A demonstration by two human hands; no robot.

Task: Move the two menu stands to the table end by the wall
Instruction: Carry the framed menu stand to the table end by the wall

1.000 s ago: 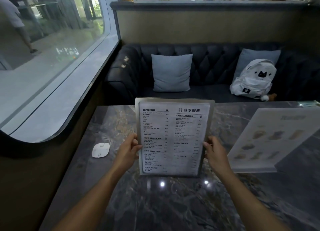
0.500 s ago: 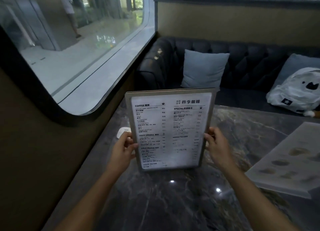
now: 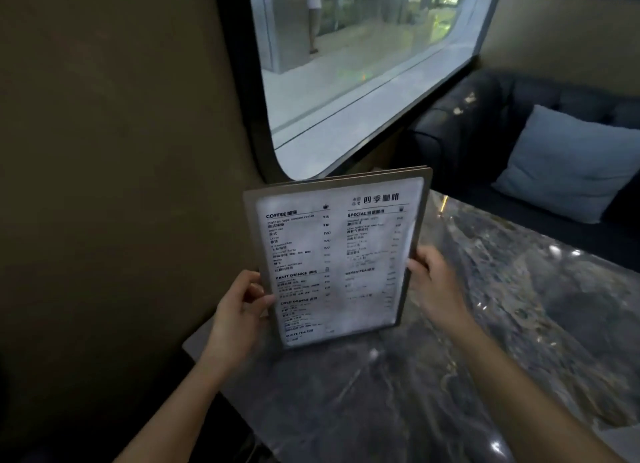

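Observation:
A metal-framed menu stand point(image 3: 332, 258) with a white drinks list stands upright, tilted slightly, at the left end of the dark marble table point(image 3: 433, 393), close to the brown wall point(image 3: 114, 185). My left hand point(image 3: 239, 310) grips its left edge and my right hand point(image 3: 433, 286) grips its right edge. Whether its base touches the tabletop I cannot tell. The second menu stand is out of view.
A large window point(image 3: 353, 67) is set in the wall above the table end. A dark tufted sofa point(image 3: 485, 140) with a blue-grey cushion point(image 3: 568, 171) runs along the table's far side. A person walks outside the glass.
Both hands have carried the menu stand left toward the wall end of the table. My view swung left, so the second menu stand and the white backpack have left the frame.

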